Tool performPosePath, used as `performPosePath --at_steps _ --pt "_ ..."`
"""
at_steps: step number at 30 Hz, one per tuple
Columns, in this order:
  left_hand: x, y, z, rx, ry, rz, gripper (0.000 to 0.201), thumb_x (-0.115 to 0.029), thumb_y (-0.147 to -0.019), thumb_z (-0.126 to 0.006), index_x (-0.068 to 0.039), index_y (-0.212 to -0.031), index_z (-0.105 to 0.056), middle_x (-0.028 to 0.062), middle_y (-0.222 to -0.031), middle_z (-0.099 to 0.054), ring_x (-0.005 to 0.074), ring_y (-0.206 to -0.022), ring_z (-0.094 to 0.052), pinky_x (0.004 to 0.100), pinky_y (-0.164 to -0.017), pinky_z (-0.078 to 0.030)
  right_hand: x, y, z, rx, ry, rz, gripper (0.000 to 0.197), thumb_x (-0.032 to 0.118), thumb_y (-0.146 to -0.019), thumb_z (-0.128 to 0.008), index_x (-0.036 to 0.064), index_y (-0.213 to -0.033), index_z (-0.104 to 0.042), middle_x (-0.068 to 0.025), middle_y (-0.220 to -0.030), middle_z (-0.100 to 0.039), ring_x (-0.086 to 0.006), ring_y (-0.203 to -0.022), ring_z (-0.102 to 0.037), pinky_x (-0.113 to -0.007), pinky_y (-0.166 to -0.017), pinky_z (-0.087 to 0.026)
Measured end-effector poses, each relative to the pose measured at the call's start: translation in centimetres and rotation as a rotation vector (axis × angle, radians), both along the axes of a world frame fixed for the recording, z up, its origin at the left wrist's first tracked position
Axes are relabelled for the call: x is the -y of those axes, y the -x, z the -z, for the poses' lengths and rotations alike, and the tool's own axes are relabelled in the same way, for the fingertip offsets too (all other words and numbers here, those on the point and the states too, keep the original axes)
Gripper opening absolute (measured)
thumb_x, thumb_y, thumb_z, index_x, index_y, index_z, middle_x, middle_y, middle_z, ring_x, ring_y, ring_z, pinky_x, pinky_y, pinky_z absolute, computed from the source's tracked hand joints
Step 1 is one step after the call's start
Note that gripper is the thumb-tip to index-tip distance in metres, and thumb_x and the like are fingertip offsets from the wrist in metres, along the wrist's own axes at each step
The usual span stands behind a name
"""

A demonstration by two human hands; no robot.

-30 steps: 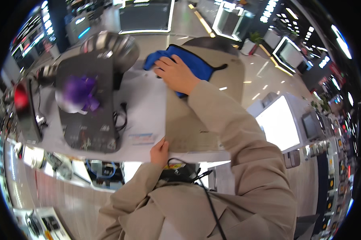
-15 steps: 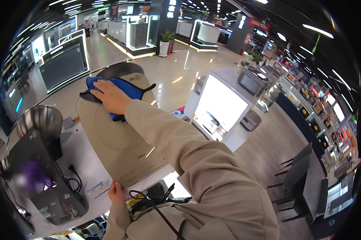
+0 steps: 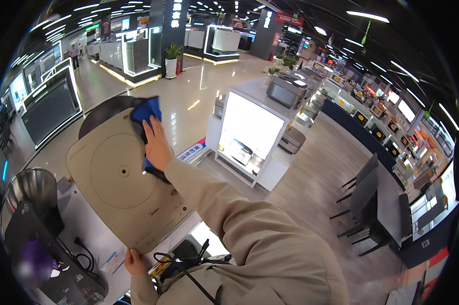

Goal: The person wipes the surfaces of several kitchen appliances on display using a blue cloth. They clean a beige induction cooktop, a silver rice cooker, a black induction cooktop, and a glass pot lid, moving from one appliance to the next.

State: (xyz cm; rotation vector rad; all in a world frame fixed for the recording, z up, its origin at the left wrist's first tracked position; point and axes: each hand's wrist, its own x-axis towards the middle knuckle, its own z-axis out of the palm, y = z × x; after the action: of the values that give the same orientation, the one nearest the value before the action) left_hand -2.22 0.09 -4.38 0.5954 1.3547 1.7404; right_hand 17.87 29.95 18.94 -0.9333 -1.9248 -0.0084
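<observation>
A flat beige induction cooktop (image 3: 107,203), with a thin ring marked on its top, lies over the white counter (image 3: 89,223). My right hand (image 3: 157,145) reaches across to its right edge, fingers stretched out and a little spread, pressing on a blue cloth (image 3: 147,110) with black trim. Part of the cloth drapes at the edge, partly hidden beneath my palm. At the near corner, my left hand (image 3: 134,261) pinches the cooktop between thumb and fingers.
A dark round thing (image 3: 94,116) shows behind the cooktop. On the left are a steel bowl (image 3: 33,189), a black appliance (image 3: 41,254) and a black plug cord (image 3: 85,249). A lit display stand (image 3: 247,137) is to the right, with grey chairs (image 3: 367,203) beyond.
My right hand and the blue cloth have moved from the cooktop's far left part to its right edge. My left hand keeps its pinch on the near corner. The view has shifted rightward.
</observation>
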Motion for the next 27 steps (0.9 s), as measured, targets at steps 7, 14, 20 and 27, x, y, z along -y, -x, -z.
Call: performPosePath --at_steps 7,14,20,27 --pt "-0.5 1.7 1.4 -0.237 -0.014 0.078 0.040 -0.019 -0.107 -0.049 0.005 -0.138 -0.053 0.0102 -0.122 -0.065 0.0180 -0.107 -0.061 0.0327 -0.095 -0.050 5.9 -2.2 5.9 0.367 0.140 0.335 0.073 0.013 -0.089 -0.058 -0.0165 -0.146 -0.024 -0.0271 -0.153 -0.026 -0.0446 -0.133 -0.033 -0.049 -0.110 -0.034" --pt "-0.5 1.8 0.8 -0.039 0.039 0.087 0.041 -0.029 -0.106 -0.052 -0.001 -0.137 -0.055 0.0062 -0.127 -0.061 0.0173 -0.112 -0.058 0.0334 -0.095 -0.051 12.2 -7.1 10.8 0.838 0.144 0.369 0.049 0.022 -0.089 -0.058 -0.0149 -0.122 -0.059 -0.0305 -0.155 -0.027 -0.0476 -0.126 -0.037 -0.050 -0.103 -0.040" --pt "-1.4 2.9 2.9 -0.053 0.035 0.022 0.043 -0.028 -0.106 -0.053 0.000 -0.139 -0.054 0.0057 -0.120 -0.064 0.0146 -0.103 -0.061 0.0287 -0.086 -0.053 14.1 -8.9 13.4 0.767 0.238 0.303 0.069 0.018 -0.086 -0.064 -0.0194 -0.139 -0.041 -0.0272 -0.158 -0.022 -0.0445 -0.128 -0.038 -0.043 -0.096 -0.045" --pt "-1.5 3.0 2.8 -0.039 0.031 0.037 0.043 -0.029 -0.106 -0.054 -0.001 -0.138 -0.055 0.0054 -0.121 -0.063 0.0144 -0.105 -0.059 0.0295 -0.085 -0.052 14.0 -6.9 15.1 0.351 0.602 0.376 0.077 0.015 -0.085 -0.064 -0.0133 -0.148 -0.030 -0.0273 -0.155 -0.027 -0.0450 -0.117 -0.046 -0.043 -0.090 -0.048"
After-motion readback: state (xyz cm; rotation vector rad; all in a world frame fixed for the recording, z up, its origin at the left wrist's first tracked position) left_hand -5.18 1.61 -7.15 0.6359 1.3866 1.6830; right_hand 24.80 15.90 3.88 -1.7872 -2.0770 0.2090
